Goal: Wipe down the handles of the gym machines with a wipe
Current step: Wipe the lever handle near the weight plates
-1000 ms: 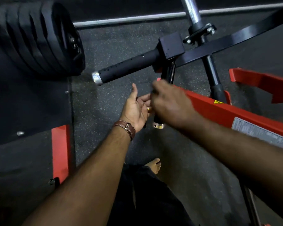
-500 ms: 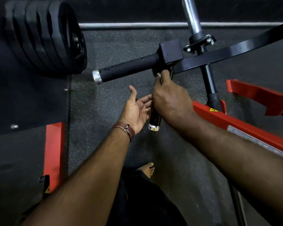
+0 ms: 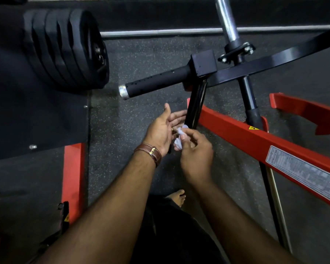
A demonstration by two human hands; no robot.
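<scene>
White wipe (image 3: 180, 137) pinched in our right hand (image 3: 195, 151) at frame centre; left hand (image 3: 161, 130) wide; we should wrap the vertical handle (image 3: 194, 106) fully.

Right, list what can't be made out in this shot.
- Head view: lower end of the vertical handle, hidden behind both hands.
- Most of the wipe, covered by the right hand.
- Text on the white label on the red frame: too small and blurred.
- The chrome bar is cut off by the top edge.
</scene>
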